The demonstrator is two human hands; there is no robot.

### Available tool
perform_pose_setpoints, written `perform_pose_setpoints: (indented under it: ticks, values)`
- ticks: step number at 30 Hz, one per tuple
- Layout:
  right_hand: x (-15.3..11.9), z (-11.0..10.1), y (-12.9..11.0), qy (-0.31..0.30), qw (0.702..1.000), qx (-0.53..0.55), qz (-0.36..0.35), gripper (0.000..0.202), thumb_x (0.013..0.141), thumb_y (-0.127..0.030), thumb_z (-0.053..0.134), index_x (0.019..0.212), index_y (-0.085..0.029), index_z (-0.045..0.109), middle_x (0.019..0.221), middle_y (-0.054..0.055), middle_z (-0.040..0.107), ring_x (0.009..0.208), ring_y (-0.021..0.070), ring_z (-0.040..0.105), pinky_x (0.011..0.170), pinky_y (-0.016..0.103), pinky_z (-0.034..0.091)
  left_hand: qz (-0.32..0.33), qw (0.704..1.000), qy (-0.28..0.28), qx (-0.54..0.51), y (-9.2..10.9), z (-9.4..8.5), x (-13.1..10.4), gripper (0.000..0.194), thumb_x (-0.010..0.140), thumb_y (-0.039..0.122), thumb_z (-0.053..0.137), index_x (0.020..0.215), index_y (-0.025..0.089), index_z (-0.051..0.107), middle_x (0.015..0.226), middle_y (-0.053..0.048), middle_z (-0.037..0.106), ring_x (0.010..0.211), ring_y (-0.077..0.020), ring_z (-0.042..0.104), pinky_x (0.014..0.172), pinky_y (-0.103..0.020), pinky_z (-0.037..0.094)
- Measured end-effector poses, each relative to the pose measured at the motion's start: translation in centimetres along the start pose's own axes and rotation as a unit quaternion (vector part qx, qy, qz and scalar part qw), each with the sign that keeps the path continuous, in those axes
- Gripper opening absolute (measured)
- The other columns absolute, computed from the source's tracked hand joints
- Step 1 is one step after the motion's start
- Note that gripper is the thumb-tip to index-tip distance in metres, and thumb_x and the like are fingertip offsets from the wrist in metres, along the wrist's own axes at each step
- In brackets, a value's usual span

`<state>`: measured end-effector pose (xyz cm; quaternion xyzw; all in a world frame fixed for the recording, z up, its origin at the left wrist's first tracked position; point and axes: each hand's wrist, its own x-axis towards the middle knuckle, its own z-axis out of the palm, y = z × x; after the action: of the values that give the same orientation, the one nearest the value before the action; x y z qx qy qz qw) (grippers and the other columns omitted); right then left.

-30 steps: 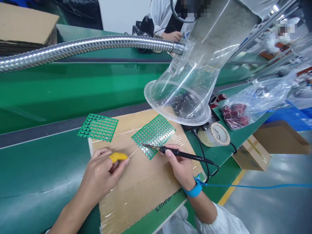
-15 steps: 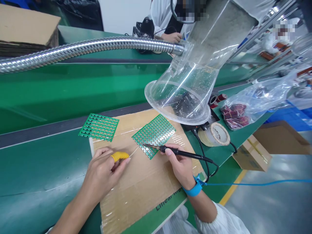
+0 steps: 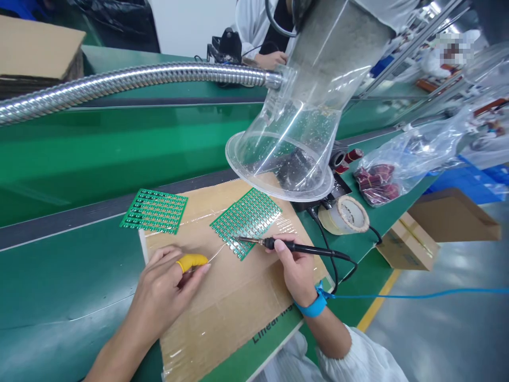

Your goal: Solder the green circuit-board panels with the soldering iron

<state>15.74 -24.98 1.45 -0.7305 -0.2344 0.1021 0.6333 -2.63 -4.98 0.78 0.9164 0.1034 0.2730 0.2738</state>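
Between thumb and yellow-cotted forefinger, my left hand (image 3: 169,278) pinches a thin solder wire (image 3: 217,252), whose far end reaches the near-left edge of a green circuit board panel (image 3: 250,212). My right hand (image 3: 296,265) is closed around the black handle of a soldering iron (image 3: 294,246). The iron's tip lies over the panel's lower part, a little right of the wire's end; whether it touches a pad I cannot tell. A second circuit board panel (image 3: 155,211) lies to the left, partly over the cardboard sheet (image 3: 214,313). A blue wrist strap (image 3: 313,304) circles my right wrist.
A clear fume hood (image 3: 280,164) on a metal flexible hose (image 3: 139,82) hangs above the panel. At right stand a tape roll (image 3: 345,215), a plastic bag of dark red parts (image 3: 379,183) and a cardboard box (image 3: 409,244). A co-worker's hand (image 3: 271,59) shows across the bench.
The whole view has shifted slightly, so most things sit further left. The iron's tip has moved a little right across the panel, away from the wire's end. Both hands keep their holds.
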Motion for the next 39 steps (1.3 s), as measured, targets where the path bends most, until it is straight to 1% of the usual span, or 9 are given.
perform_pose_setpoints:
  ticks: [3, 9, 15, 21, 26, 29, 32, 35, 39]
  values:
    - [0.0, -0.1, 0.0, 0.01, 1.0, -0.011, -0.001, 0.011, 0.093, -0.034, 0.069, 0.089, -0.024, 0.07, 0.072, -0.001, 0.073, 0.067, 0.0199, 0.072, 0.065, 0.03, 0.059, 0.006, 1.0, -0.007, -0.004, 0.0, 0.1, 0.0, 0.004, 0.093, 0.026, 0.068, 0.093, 0.022, 0.066, 0.064, 0.006, 0.061, 0.067, -0.016, 0.062, 0.082, -0.036, 0.047]
    - [0.0, 0.1, 0.0, -0.014, 1.0, -0.015, 0.009, 0.012, 0.093, -0.036, 0.069, 0.089, -0.024, 0.071, 0.076, 0.001, 0.073, 0.069, 0.0207, 0.072, 0.066, 0.031, 0.06, 0.008, 1.0, 0.002, 0.001, -0.1, 0.4, 0.0, 0.004, 0.093, 0.026, 0.069, 0.095, 0.023, 0.067, 0.066, 0.005, 0.062, 0.073, -0.0178, 0.065, 0.082, -0.037, 0.047]
    - [0.0, 0.0, 0.2, -0.03, 0.999, -0.013, 0.017, 0.014, 0.094, -0.038, 0.07, 0.092, -0.024, 0.072, 0.08, 0.002, 0.074, 0.073, 0.0214, 0.072, 0.068, 0.032, 0.059, -0.003, 1.0, -0.008, 0.002, 0.0, 0.5, 0.0, 0.013, 0.093, 0.028, 0.069, 0.083, 0.022, 0.065, 0.061, 0.006, 0.057, 0.066, -0.0159, 0.062, 0.08, -0.036, 0.045]
    - [0.0, 0.0, 0.1, -0.022, 0.999, -0.025, 0.017, 0.015, 0.094, -0.038, 0.069, 0.091, -0.024, 0.072, 0.079, 0.002, 0.074, 0.072, 0.0216, 0.072, 0.069, 0.033, 0.06, -0.003, 1.0, -0.007, 0.008, 0.1, 0.5, 0.0, 0.006, 0.094, 0.028, 0.068, 0.097, 0.022, 0.067, 0.06, 0.006, 0.055, 0.067, -0.0168, 0.062, 0.081, -0.037, 0.045]
    - [-0.2, 0.1, 0.1, -0.028, 0.999, -0.026, 0.025, 0.014, 0.094, -0.037, 0.069, 0.094, -0.024, 0.072, 0.084, 0.003, 0.075, 0.075, 0.0215, 0.073, 0.07, 0.033, 0.059, -0.007, 1.0, -0.011, 0.007, 0.0, 0.5, 0.0, 0.005, 0.094, 0.028, 0.068, 0.096, 0.023, 0.067, 0.059, 0.007, 0.051, 0.064, -0.0158, 0.059, 0.081, -0.037, 0.045]
    - [-0.1, 0.1, 0.1, -0.025, 0.999, -0.016, 0.021, 0.014, 0.094, -0.038, 0.07, 0.092, -0.024, 0.072, 0.081, 0.002, 0.074, 0.074, 0.0211, 0.072, 0.07, 0.033, 0.059, -0.002, 1.0, -0.009, 0.009, -0.1, 0.4, 0.0, 0.006, 0.094, 0.027, 0.068, 0.095, 0.022, 0.066, 0.06, 0.006, 0.051, 0.065, -0.016, 0.059, 0.081, -0.037, 0.045]
    - [0.3, -0.3, 0.2, -0.003, 0.999, 0.016, 0.031, 0.018, 0.095, -0.042, 0.069, 0.093, -0.024, 0.072, 0.08, 0.001, 0.074, 0.072, 0.0202, 0.071, 0.071, 0.033, 0.058, 0.013, 1.0, -0.004, 0.009, 0.0, 0.4, 0.1, 0.006, 0.094, 0.025, 0.069, 0.098, 0.022, 0.065, 0.063, 0.005, 0.056, 0.068, -0.0166, 0.061, 0.081, -0.037, 0.046]
    - [0.6, -1.1, 0.2, 0.01, 0.998, 0.038, 0.058, 0.024, 0.098, -0.046, 0.066, 0.096, -0.023, 0.072, 0.087, 0.003, 0.074, 0.075, 0.0199, 0.072, 0.075, 0.034, 0.058, 0.033, 0.999, -0.006, 0.006, 0.6, 0.4, 0.1, 0.009, 0.093, 0.023, 0.069, 0.101, 0.022, 0.065, 0.071, 0.004, 0.064, 0.071, -0.0167, 0.061, 0.082, -0.037, 0.047]
    - [0.1, -2.0, -0.1, 0.004, 0.998, 0.01, 0.059, 0.026, 0.096, -0.048, 0.069, 0.097, -0.022, 0.072, 0.088, 0.004, 0.075, 0.076, 0.0215, 0.073, 0.074, 0.035, 0.059, 0.034, 0.999, -0.008, 0.0, 1.3, 0.7, 0.0, 0.008, 0.092, 0.02, 0.069, 0.099, 0.022, 0.064, 0.075, 0.003, 0.066, 0.071, -0.0167, 0.061, 0.08, -0.037, 0.047]
